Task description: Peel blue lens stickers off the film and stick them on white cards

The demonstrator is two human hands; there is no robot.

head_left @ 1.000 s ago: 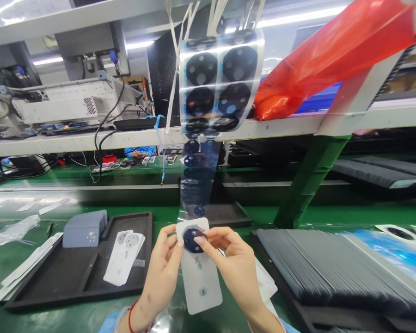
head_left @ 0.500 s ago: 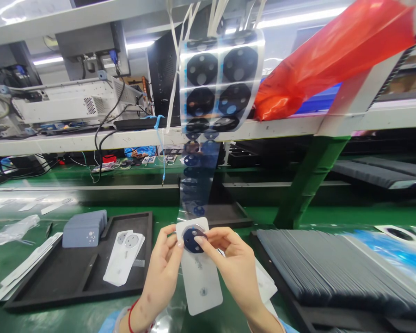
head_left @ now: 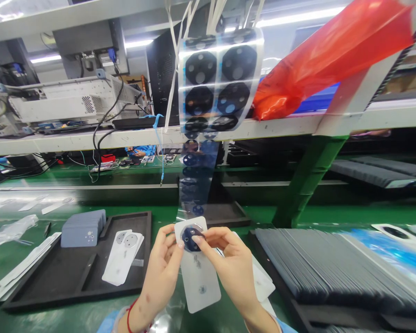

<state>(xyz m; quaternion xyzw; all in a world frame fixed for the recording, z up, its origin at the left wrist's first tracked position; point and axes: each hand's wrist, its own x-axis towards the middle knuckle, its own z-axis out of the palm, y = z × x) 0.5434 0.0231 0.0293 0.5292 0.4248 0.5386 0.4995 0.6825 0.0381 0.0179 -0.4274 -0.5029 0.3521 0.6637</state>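
A white phone back cover [head_left: 201, 277] is held up at the middle, its top tilted slightly left. My left hand [head_left: 164, 261] grips its left edge, thumb beside the round camera area. A dark round sticker with small holes [head_left: 190, 239] lies over that camera area. My right hand [head_left: 225, 259] has its thumb on the sticker and its fingers at the cover's upper right edge. Whether the sticker is fully stuck down I cannot tell. Behind, a clear strip [head_left: 196, 194] with similar dark stickers hangs from a roll [head_left: 218, 83].
On the left stands a black tray [head_left: 55, 277] with white covers [head_left: 123, 259] and a stack of grey-blue covers [head_left: 81, 229]. To the right, a long row of grey panels [head_left: 322, 263] fills another tray. A green post [head_left: 310, 180] rises behind; a red bag [head_left: 326, 60] hangs above.
Both hands and the cover stay almost in place. My right thumb has shifted slightly left across the dark sticker, and the view has moved a little.
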